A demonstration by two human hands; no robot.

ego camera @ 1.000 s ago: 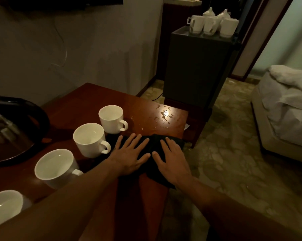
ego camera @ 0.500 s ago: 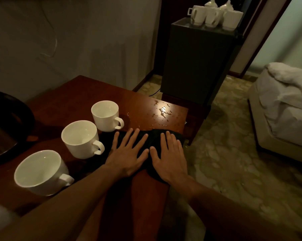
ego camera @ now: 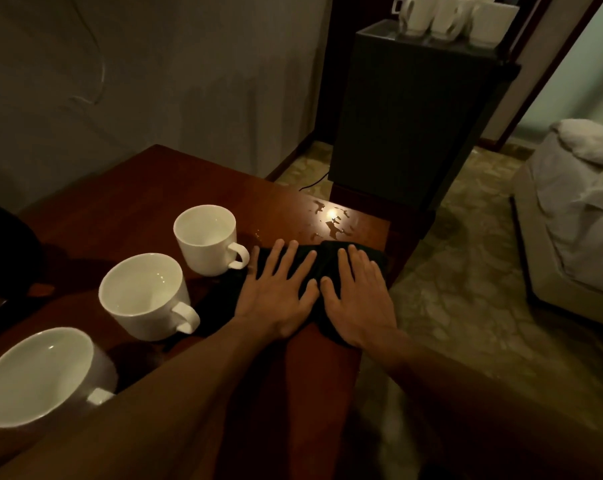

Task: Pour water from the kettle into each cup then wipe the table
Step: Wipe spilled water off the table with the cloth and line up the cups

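Note:
Three white cups stand in a diagonal row on the dark wooden table (ego camera: 147, 188): a far cup (ego camera: 206, 239), a middle cup (ego camera: 144, 294) and a near cup (ego camera: 40, 374). A dark cloth (ego camera: 322, 259) lies flat near the table's right edge. My left hand (ego camera: 276, 292) and my right hand (ego camera: 360, 294) press on it side by side with fingers straight and spread. Spilled water drops (ego camera: 333, 221) glisten on the wood just beyond the cloth. Only a dark edge of the kettle (ego camera: 5, 251) shows at the far left.
A dark cabinet (ego camera: 411, 109) stands past the table's far end with several white cups and pots (ego camera: 449, 15) on top. A bed with white bedding (ego camera: 577, 209) is on the right. Patterned floor lies between them; a grey wall runs behind the table.
Both hands have slid the cloth forward along the table toward the water drops. The view has shifted right, so the kettle and the fourth cup have left the frame.

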